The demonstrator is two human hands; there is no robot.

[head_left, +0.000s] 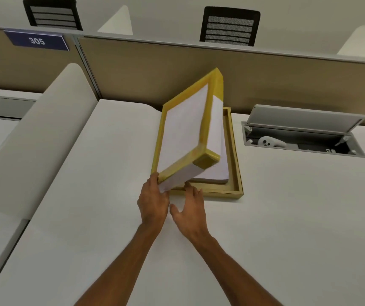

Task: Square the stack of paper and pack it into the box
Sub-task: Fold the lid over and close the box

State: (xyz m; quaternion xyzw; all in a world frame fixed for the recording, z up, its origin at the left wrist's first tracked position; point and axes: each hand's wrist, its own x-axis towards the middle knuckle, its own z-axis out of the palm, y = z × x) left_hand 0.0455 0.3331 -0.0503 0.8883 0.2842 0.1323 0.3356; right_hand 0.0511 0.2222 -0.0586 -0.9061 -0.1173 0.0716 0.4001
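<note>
A shallow tan box tray [235,173] lies on the white desk, with a stack of white paper [219,171] inside it. Above it, a yellow-edged lid with white panels [186,129] is tilted up on its left side, its right edge raised over the tray. My left hand [154,202] grips the lid's near left corner. My right hand [190,210] is beside it with fingers spread, fingertips at the tray's front edge under the lid, holding nothing. The lid hides most of the paper.
An open cable hatch [302,138] with a white object inside sits at the right of the desk. A tan partition [133,69] runs behind the box, with two black chairs beyond. A white curved divider [44,129] stands on the left.
</note>
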